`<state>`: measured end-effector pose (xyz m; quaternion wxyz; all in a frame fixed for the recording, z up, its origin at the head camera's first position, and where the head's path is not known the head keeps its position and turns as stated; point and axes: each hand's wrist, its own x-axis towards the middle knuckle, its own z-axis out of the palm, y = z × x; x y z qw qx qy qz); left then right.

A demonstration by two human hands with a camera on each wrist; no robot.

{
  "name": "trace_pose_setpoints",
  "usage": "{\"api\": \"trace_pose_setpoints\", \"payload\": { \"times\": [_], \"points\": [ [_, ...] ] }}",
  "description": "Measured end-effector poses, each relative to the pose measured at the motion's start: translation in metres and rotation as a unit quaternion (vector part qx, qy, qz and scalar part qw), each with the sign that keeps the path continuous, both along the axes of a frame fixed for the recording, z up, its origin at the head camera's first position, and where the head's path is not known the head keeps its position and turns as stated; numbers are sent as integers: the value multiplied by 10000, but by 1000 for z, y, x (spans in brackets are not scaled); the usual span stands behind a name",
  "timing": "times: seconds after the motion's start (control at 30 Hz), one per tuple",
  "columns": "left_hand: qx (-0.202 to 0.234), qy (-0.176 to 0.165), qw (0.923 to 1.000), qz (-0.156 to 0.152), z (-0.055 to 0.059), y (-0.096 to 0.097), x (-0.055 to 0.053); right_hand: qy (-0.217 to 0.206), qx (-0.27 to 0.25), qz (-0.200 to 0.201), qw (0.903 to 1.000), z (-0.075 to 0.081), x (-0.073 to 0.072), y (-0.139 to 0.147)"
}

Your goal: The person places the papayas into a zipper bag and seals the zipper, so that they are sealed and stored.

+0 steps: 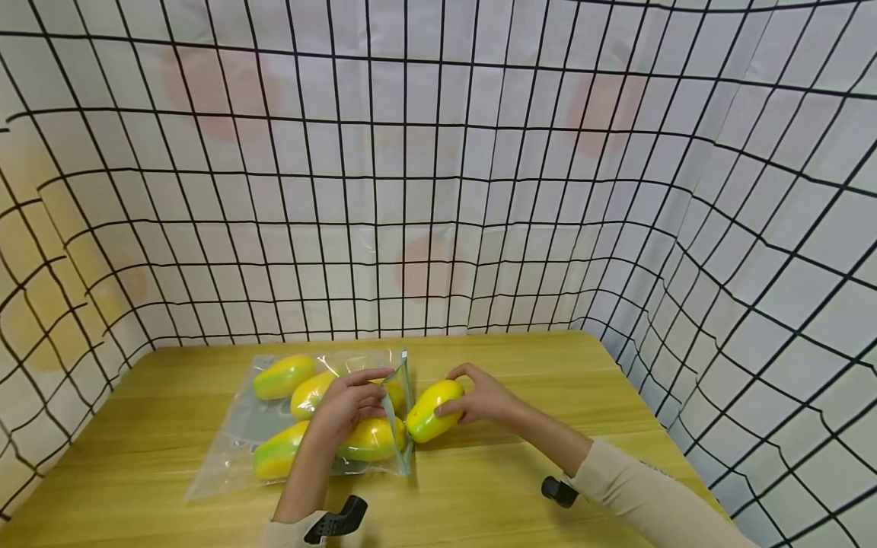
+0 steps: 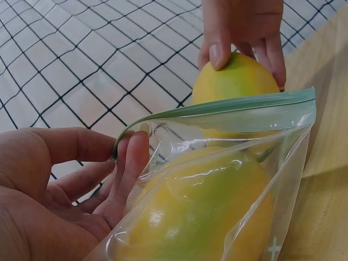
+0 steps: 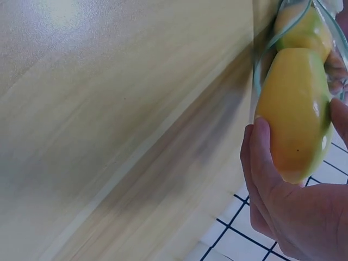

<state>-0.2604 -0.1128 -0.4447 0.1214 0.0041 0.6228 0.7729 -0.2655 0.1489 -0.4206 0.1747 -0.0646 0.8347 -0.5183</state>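
A clear zip bag (image 1: 236,434) with a green-edged mouth lies on the table, holding several yellow-green papayas (image 1: 284,377). My left hand (image 1: 342,407) pinches the bag's rim (image 2: 217,109) between thumb and fingers, lifting one side of the mouth. In my right hand (image 1: 483,396) is another papaya (image 1: 433,411), gripped from its outer end. Its far end sits at the open mouth, close to a papaya (image 3: 304,32) inside the bag, as the right wrist view shows. Whether those two touch is unclear.
The wooden table (image 1: 548,472) extends to the right of the bag and in front of it. A black grid net (image 1: 425,175) stands before white sheeting around the table's back and sides. A black wrist device (image 1: 560,492) sits by the right sleeve.
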Motion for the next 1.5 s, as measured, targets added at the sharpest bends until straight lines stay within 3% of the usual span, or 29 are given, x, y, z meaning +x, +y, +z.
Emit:
{"api": "trace_pose_setpoints", "payload": {
  "times": [0.6,0.93,1.3,1.5],
  "points": [
    [-97,75,9999,90,2,1,2,-109,-38,157,9998,-9,7,-9],
    [-180,135,9997,-92,4,-1,2,-156,-163,142,9996,-15,8,-14],
    [-283,247,9992,-165,7,-1,0,-658,-1102,498,9905,-15,10,-21],
    [-377,307,9986,-190,10,-1,1,-746,-1225,502,9884,-15,10,-27]
  ]
}}
